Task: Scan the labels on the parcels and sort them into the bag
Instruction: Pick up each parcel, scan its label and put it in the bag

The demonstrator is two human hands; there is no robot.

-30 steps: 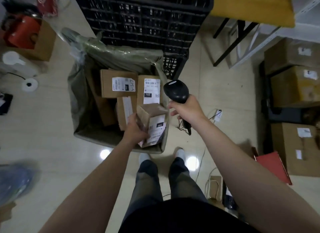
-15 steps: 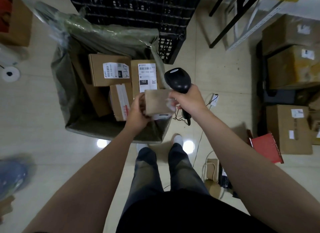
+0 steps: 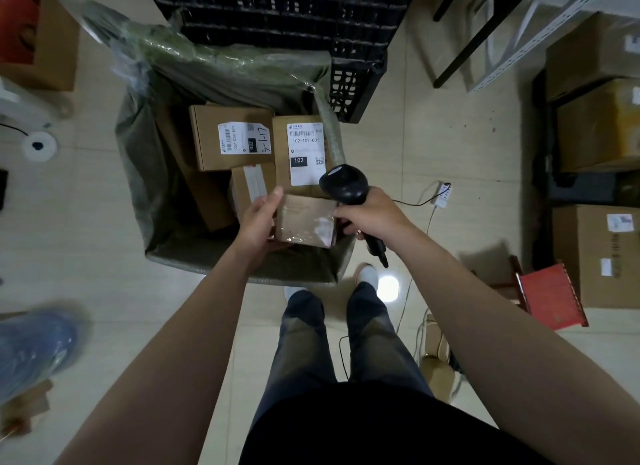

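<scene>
My left hand holds a small brown parcel over the near right corner of the open grey-green bag. Its taped plain side faces up and its label is hidden. My right hand grips the black barcode scanner by its handle, and one of its fingers touches the parcel's right edge. Inside the bag lie several labelled boxes, among them one marked 032 and one marked 102.
A black plastic crate stands behind the bag. Cardboard boxes are stacked along the right, with a red folder leaning by them. The scanner's cable runs across the floor. My feet stand just before the bag.
My left hand has turned the small parcel over, so its label no longer faces up. My right hand with the scanner has come in against the parcel's right edge.
</scene>
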